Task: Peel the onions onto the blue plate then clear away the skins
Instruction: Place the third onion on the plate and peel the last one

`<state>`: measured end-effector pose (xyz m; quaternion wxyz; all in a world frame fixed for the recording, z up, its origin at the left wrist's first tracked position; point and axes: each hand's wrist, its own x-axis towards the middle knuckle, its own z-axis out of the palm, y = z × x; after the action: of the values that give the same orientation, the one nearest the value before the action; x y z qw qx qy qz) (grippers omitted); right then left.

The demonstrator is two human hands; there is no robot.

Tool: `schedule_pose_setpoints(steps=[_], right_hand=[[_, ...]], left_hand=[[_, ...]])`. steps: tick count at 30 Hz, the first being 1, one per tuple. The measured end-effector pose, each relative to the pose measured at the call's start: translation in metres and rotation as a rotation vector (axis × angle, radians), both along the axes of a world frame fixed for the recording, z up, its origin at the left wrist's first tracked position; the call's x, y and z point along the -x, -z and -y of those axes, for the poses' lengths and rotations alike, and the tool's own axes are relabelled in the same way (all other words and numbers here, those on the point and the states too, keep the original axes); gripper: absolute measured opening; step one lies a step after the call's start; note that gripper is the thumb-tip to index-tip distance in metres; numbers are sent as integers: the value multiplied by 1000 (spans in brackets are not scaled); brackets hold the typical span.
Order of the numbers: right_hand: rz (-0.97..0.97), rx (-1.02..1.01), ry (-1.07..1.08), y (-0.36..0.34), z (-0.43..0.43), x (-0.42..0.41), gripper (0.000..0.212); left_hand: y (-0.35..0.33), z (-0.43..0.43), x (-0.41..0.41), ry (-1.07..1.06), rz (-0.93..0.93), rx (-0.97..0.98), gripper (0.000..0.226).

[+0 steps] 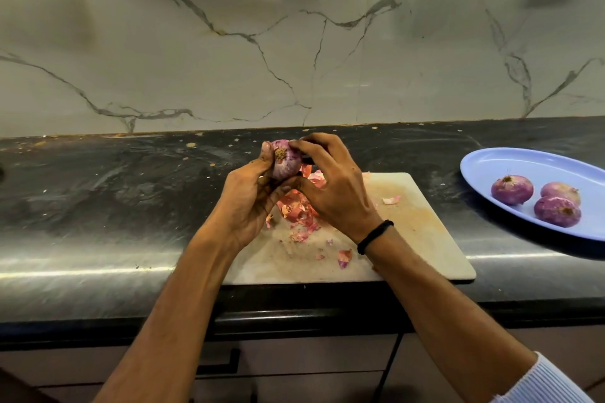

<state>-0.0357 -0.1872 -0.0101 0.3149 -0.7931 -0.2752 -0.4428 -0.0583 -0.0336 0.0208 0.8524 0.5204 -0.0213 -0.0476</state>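
The onion (286, 163) is held up in the air over the far left corner of the board (412, 239), its root end turned to the camera. The left hand (250, 203) holds it from below and from the left, with the thumb lying up along its side. The right hand (330, 186) comes from the right, with the fingertips curled on the top of the onion and the thumb under it, so both hands are closed around this one onion. Directly under the hands lies a heap of skins (296, 208) on the board, and some small pieces are scattered toward the near edge. The board lies on the dark bench (98, 193), and its near edge is at the front edge of the bench. To the right, well apart from the board, stands the blue plate (491, 157) with three onions (512, 190) close together on it. The right border of the view cuts the plate, and its near rim comes close to the front edge of the bench. A strip of bare bench lies between board and plate, and a wide bare part lies left of the board. Behind it rises a marble wall (294, 42).
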Motion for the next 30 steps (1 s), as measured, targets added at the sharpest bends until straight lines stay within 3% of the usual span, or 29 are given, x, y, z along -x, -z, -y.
schedule_pose_setpoints(steps=[7, 12, 24, 30], right_hand=[[59, 18, -8, 3, -4, -2, 45], [21, 13, 0, 2, -7, -3, 55], [107, 39, 74, 4, -4, 3, 24], [132, 4, 62, 5, -6, 4, 17]], left_hand=[[1, 1, -3, -11, 21, 15, 42], [2, -1, -5, -5, 80, 37, 36], [8, 6, -3, -34, 117, 16, 40], [10, 6, -5, -83, 91, 41, 26]])
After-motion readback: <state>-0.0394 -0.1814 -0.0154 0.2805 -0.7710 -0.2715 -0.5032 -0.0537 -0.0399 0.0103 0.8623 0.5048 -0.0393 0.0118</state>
